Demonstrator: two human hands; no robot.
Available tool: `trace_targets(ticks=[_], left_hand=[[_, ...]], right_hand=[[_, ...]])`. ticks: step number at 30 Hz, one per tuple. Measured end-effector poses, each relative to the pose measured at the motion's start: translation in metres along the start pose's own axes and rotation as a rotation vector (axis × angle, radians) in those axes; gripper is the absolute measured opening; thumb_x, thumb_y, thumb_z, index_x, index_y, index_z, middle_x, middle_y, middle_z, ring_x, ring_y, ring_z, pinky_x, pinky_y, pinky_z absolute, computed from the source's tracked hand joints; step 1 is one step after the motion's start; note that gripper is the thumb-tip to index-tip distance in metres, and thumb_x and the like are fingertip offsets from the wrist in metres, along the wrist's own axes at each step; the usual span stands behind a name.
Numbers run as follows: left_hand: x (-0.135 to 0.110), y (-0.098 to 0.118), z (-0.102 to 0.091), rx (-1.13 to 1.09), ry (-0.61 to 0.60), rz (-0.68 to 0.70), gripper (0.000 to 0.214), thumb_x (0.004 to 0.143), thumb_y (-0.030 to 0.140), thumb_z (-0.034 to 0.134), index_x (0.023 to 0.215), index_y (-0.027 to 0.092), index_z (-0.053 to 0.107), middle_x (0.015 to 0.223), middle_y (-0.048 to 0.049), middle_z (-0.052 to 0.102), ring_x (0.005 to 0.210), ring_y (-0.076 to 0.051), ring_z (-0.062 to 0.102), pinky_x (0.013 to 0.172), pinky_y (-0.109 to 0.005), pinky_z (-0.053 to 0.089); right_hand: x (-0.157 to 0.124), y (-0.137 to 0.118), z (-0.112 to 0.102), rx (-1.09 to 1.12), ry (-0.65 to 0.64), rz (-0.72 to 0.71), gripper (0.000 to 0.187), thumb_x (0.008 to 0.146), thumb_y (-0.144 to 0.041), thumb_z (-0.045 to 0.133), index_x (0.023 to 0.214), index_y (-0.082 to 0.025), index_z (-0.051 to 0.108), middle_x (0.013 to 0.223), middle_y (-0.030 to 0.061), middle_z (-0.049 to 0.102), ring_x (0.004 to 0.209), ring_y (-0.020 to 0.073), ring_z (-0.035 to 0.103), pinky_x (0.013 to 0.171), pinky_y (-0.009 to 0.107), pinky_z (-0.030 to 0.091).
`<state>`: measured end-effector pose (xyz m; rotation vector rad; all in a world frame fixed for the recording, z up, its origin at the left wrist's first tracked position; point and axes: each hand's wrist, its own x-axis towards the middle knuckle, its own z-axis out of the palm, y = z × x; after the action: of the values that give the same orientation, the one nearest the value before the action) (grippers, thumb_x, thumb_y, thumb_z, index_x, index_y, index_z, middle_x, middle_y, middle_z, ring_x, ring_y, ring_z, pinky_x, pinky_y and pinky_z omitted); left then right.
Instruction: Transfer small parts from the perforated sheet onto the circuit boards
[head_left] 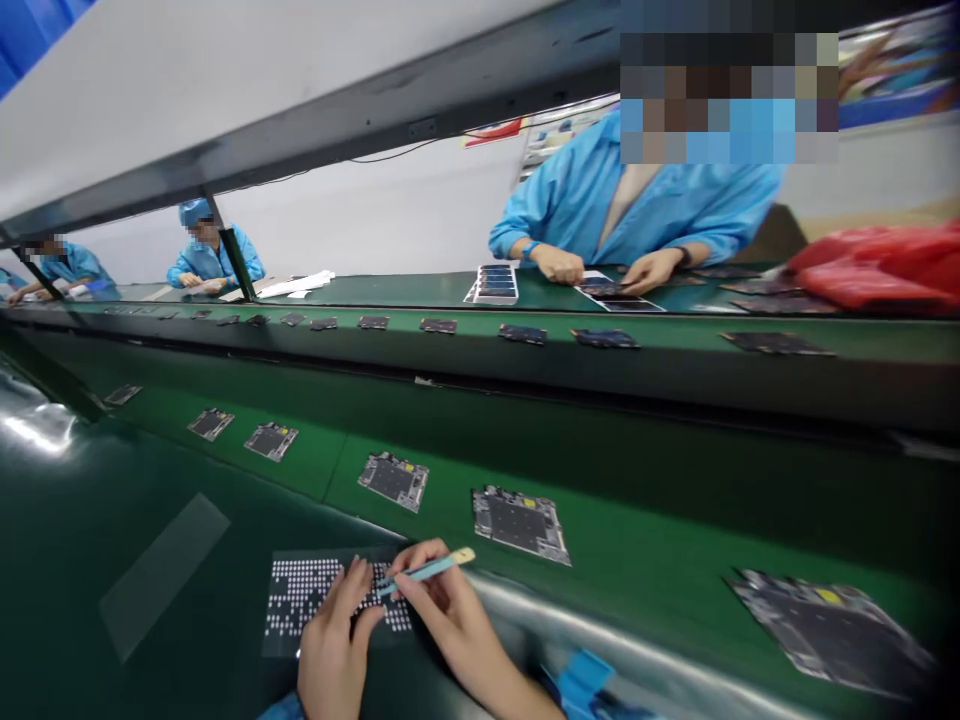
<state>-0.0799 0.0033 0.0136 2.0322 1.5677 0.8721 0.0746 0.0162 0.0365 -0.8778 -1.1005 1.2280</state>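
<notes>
A clear sheet carrying rows of small white round stickers (306, 582) lies on the dark green table, with gaps among its rows. My left hand (336, 640) rests on the sheet, fingers stretched out and the thumb apart from them. In my right hand (450, 608) is a pair of light blue tweezers (435, 568) with a pale yellow end, held between thumb and fingers. Their tips are low over the right part of the sheet, close to my left fingertips. Whether the tips grip a sticker is too small to tell.
Beyond the table edge, a green conveyor belt (442, 480) bears several circuit boards (519, 522). Left of the sheet lies a translucent strip (165, 575). A second line of boards runs farther back. Across from me, a person in blue (697, 215) handles boards near a red bag (885, 268).
</notes>
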Motion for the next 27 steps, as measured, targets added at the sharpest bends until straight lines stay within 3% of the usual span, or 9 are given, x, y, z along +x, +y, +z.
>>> trace_targets(ticks=[3, 9, 20, 24, 27], left_hand=[[0.001, 0.012, -0.002, -0.135, 0.006, -0.087, 0.048, 0.084, 0.016, 0.051, 0.130, 0.030, 0.044, 0.110, 0.0029, 0.067, 0.100, -0.016, 0.064, 0.083, -0.025, 0.054], [0.006, 0.025, -0.010, -0.248, 0.025, -0.270, 0.062, 0.080, 0.010, 0.055, 0.136, 0.029, 0.035, 0.099, 0.0045, 0.072, 0.108, -0.015, 0.059, 0.083, -0.027, 0.054], [0.007, 0.031, -0.012, -0.253, 0.038, -0.315, 0.063, 0.083, 0.014, 0.051, 0.141, 0.026, 0.027, 0.101, 0.0018, 0.071, 0.104, -0.017, 0.062, 0.080, -0.029, 0.054], [0.007, 0.028, -0.010, -0.234, 0.026, -0.325, 0.064, 0.085, 0.016, 0.050, 0.142, 0.026, 0.024, 0.102, 0.0023, 0.071, 0.104, -0.017, 0.063, 0.080, -0.029, 0.054], [0.004, 0.020, -0.005, -0.192, 0.017, -0.255, 0.067, 0.086, 0.017, 0.049, 0.143, 0.028, 0.018, 0.102, 0.0036, 0.071, 0.107, -0.017, 0.061, 0.082, -0.030, 0.054]], right_hand=[[-0.003, -0.003, -0.002, -0.052, -0.081, -0.011, 0.020, 0.084, -0.042, 0.059, 0.080, -0.023, 0.052, 0.080, 0.0015, 0.055, 0.074, 0.0175, 0.056, 0.066, 0.029, 0.048], [-0.004, -0.005, -0.003, -0.109, -0.079, -0.046, 0.018, 0.086, -0.040, 0.056, 0.079, -0.024, 0.051, 0.079, 0.0016, 0.054, 0.074, 0.0176, 0.057, 0.066, 0.028, 0.049], [-0.005, -0.001, -0.005, -0.231, -0.083, -0.149, 0.013, 0.089, -0.032, 0.054, 0.079, -0.023, 0.053, 0.080, 0.0034, 0.056, 0.075, 0.0180, 0.058, 0.068, 0.029, 0.049], [-0.006, -0.001, 0.000, -0.178, -0.077, -0.129, 0.015, 0.088, -0.033, 0.055, 0.077, -0.022, 0.054, 0.078, 0.0020, 0.056, 0.070, 0.0164, 0.058, 0.063, 0.027, 0.049], [0.000, -0.007, -0.002, -0.056, -0.007, -0.062, 0.019, 0.085, -0.036, 0.060, 0.075, -0.023, 0.051, 0.072, -0.0008, 0.056, 0.061, 0.0141, 0.057, 0.060, 0.027, 0.048]])
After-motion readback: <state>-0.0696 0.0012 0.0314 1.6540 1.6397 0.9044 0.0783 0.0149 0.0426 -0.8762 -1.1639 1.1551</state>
